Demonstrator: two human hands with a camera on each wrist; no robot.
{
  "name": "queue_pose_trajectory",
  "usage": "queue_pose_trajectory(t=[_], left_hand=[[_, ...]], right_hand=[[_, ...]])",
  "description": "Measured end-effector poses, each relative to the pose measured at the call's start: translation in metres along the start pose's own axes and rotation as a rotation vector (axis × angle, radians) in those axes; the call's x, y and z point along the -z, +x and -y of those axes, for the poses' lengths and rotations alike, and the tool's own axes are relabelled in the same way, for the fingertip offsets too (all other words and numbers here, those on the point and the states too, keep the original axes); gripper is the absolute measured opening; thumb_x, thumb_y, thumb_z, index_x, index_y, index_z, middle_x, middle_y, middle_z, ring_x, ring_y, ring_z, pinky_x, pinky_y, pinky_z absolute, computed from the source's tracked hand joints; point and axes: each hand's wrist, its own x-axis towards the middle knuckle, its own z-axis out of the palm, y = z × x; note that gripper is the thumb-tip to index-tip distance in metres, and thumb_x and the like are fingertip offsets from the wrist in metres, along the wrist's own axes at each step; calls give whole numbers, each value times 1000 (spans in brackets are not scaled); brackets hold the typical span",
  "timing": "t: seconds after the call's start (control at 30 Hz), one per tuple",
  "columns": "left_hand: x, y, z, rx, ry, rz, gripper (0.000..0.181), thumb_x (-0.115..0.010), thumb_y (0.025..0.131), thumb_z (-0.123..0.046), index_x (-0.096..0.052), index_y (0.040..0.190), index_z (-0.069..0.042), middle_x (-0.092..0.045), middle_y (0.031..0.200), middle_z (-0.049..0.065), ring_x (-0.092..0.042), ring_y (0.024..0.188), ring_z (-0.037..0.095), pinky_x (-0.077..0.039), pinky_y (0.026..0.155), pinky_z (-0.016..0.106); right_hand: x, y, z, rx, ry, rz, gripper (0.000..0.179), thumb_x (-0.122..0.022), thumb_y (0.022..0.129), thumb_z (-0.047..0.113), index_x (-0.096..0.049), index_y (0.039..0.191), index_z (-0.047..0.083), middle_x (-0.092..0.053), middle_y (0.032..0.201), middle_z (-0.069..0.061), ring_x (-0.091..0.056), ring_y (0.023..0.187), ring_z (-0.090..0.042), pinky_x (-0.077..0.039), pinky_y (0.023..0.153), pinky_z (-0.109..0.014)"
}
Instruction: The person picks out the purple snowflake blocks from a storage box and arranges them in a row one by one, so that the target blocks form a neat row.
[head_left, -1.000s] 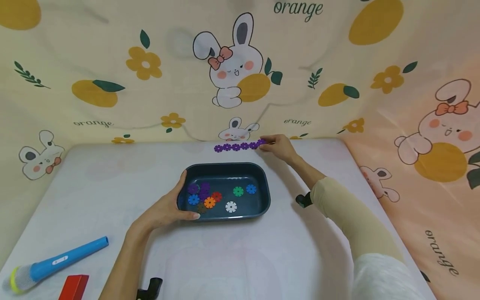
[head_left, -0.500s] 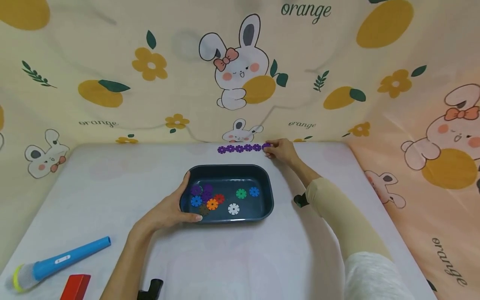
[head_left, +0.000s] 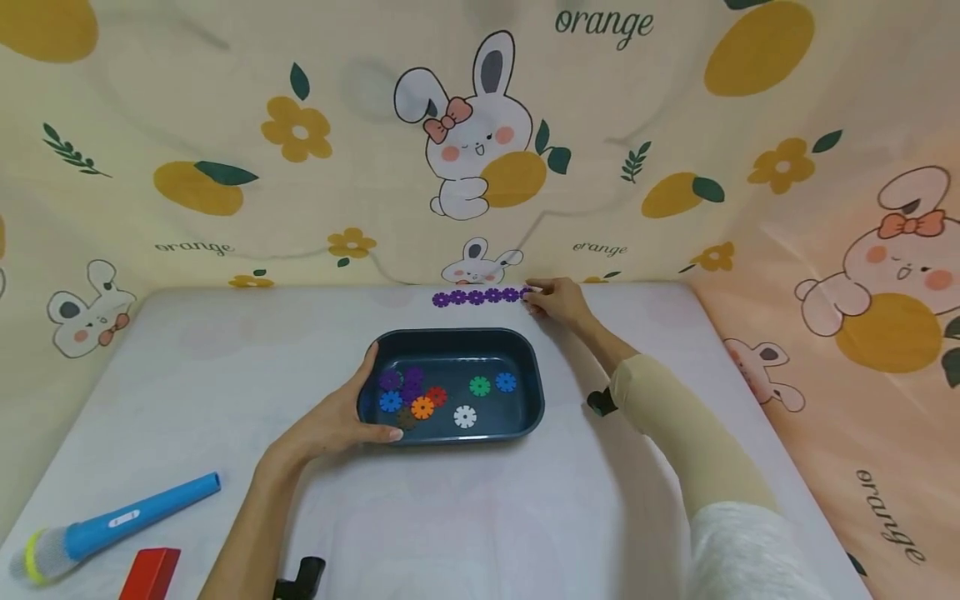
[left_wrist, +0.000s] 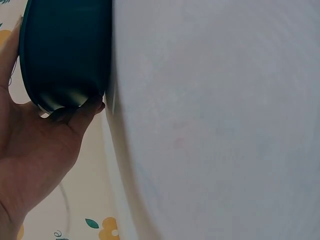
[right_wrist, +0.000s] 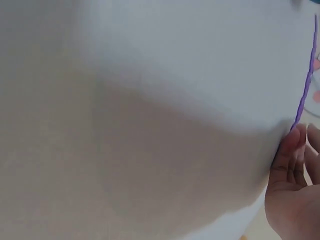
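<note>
My left hand grips the left end of a dark blue tray, thumb on the near side and fingers on the far side. The left wrist view shows the same hand around the tray's end. In the tray lie several notched snowflake discs, among them a white disc, an orange disc and a green disc. Near the table's far edge runs a row of purple snowflake discs. At its right end my right hand pinches a purple snowflake disc, mostly hidden by the fingers.
A blue toy microphone lies at the table's front left, with a red block beside it. Patterned cloth hangs directly behind the white table and along its right side.
The right hand and its purple disc shifted slightly right, then back left against the row's end. The left hand stays on the tray. The head view has shifted a little.
</note>
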Motion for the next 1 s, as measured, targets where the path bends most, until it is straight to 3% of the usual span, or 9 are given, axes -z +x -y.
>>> queue_pose_trajectory(t=[0.13, 0.27, 0.37, 0.53, 0.6, 0.77, 0.9, 1.0], left_hand=[[1, 1, 0, 10, 10, -1, 129, -87, 76, -36, 11, 159, -26, -3, 166, 17, -11, 149, 45, -15, 115, 65], [2, 2, 0, 8, 16, -5, 129, -87, 76, -34, 11, 159, -26, -4, 166, 17, -11, 149, 44, -14, 115, 64], [1, 3, 0, 5, 13, -5, 130, -88, 75, -33, 11, 159, -25, -3, 166, 18, -10, 149, 45, -13, 115, 65], [0, 1, 1, 16, 11, -11, 130, -87, 76, -33, 12, 159, -26, -1, 166, 18, -9, 149, 46, -13, 115, 65], [0, 1, 1, 15, 10, -13, 130, -87, 76, -33, 12, 159, -26, -1, 166, 18, -9, 149, 46, -13, 114, 65], [1, 1, 1, 4, -7, -8, 130, -88, 76, -32, 12, 159, -25, -2, 166, 18, -9, 149, 45, -12, 115, 65], [1, 1, 1, 6, -11, -7, 130, -88, 76, -32, 11, 159, -26, -2, 165, 18, -10, 149, 45, -13, 116, 64], [1, 1, 2, 12, -14, -7, 130, -88, 76, -32, 11, 159, -26, -2, 165, 19, -11, 148, 45, -13, 116, 64]], right_hand=[[-3, -8, 9, 64, 6, -5, 36, -67, 96, 19, -66, 129, 4, -68, 84, -11, -59, 69, -15, -50, 62, -22], [-5, -18, 25, 134, 107, 12, 31, -65, 97, 16, -68, 124, 1, -69, 92, -18, -62, 75, -22, -56, 70, -25], [-7, -30, 45, 183, 155, 49, 28, -65, 97, 14, -69, 122, 0, -69, 99, -24, -65, 82, -32, -58, 76, -32], [-18, -50, 72, 238, 187, 128, 26, -66, 97, 15, -70, 120, 3, -69, 107, -21, -65, 93, -44, -59, 80, -35], [-26, -53, 75, 273, 203, 157, 26, -67, 96, 15, -71, 119, 3, -70, 107, -19, -66, 93, -43, -59, 77, -30], [-43, -68, 86, 326, 197, 222, 23, -68, 95, 11, -72, 116, 1, -72, 103, -19, -70, 89, -33, -60, 79, -37], [-58, -79, 94, 369, 154, 271, 23, -70, 93, 10, -73, 115, 2, -74, 102, -15, -70, 88, -33, -59, 79, -43], [-69, -85, 98, 404, 127, 307, 22, -70, 93, 9, -73, 114, 3, -74, 102, -12, -70, 88, -34, -59, 78, -39]])
